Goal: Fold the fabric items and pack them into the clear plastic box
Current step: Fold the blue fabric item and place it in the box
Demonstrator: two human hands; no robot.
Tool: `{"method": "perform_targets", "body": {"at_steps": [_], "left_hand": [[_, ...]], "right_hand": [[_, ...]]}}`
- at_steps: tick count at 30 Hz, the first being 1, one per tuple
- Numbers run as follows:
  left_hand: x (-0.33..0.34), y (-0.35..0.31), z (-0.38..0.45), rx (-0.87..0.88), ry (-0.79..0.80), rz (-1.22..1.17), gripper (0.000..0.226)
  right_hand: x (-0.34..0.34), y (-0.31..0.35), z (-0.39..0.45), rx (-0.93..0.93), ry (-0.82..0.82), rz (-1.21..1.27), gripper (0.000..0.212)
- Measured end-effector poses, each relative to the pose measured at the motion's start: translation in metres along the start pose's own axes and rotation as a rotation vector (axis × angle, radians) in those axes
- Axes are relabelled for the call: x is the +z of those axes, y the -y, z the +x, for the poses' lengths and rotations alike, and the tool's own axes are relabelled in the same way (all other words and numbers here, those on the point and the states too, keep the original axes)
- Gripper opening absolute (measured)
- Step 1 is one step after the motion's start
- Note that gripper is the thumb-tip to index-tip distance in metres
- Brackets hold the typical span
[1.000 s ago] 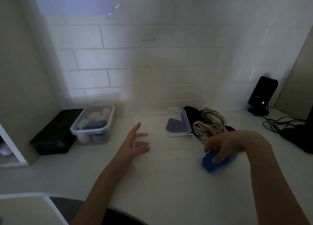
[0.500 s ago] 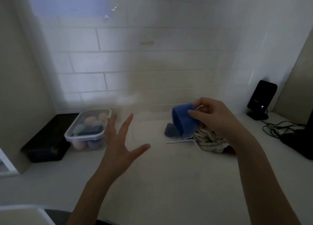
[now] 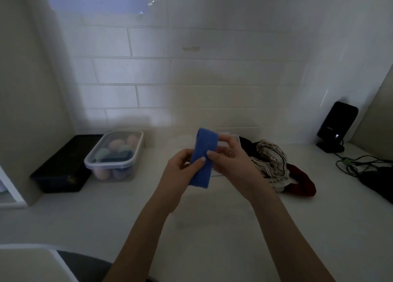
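Note:
A narrow blue cloth (image 3: 203, 154) hangs upright above the middle of the white counter (image 3: 212, 228). My left hand (image 3: 180, 167) pinches its left edge with thumb and fingers. My right hand (image 3: 229, 158) grips its right side, thumb across the front. Directly behind my hands lies the clear plastic box (image 3: 232, 136), mostly hidden; only a strip of its rim shows. To the right on the counter is a heap of fabric: a cream patterned piece (image 3: 271, 162), a dark red one (image 3: 302, 184) and a black one (image 3: 246, 144).
A lidded clear container (image 3: 116, 154) with coloured items stands at the left, beside a black tray (image 3: 63, 167). A black device on a stand (image 3: 336, 128) and cables (image 3: 359, 162) sit at the far right. The tiled wall is close behind.
My right hand lifted the blue cloth off the counter and brought it to the middle. My left hand, open before, came in and took hold of the cloth's left edge.

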State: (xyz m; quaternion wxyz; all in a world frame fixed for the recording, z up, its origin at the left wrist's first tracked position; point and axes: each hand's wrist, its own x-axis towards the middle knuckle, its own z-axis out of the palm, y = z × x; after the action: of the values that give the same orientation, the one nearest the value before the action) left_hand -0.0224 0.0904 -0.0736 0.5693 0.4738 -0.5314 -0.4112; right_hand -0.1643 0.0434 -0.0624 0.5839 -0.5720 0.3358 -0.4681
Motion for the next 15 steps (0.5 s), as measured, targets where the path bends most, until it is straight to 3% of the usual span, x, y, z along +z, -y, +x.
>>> {"method": "perform_targets", "body": {"at_steps": [4, 8, 12, 15], "left_hand": [[0.005, 0.002, 0.001, -0.095, 0.059, 0.027, 0.022], [0.001, -0.002, 0.001, -0.087, 0.094, -0.013, 0.019], [0.001, -0.007, -0.002, -0.131, 0.068, -0.117, 0.024], [0.004, -0.003, 0.007, -0.282, 0.028, -0.152, 0.021]], "right_hand": [[0.003, -0.01, 0.003, 0.1, 0.005, 0.076, 0.042], [0.0, -0.009, 0.0, 0.098, 0.044, 0.082, 0.064], [-0.001, -0.005, -0.002, -0.104, 0.041, -0.031, 0.026], [0.002, -0.002, -0.006, -0.136, 0.077, -0.086, 0.032]]}}
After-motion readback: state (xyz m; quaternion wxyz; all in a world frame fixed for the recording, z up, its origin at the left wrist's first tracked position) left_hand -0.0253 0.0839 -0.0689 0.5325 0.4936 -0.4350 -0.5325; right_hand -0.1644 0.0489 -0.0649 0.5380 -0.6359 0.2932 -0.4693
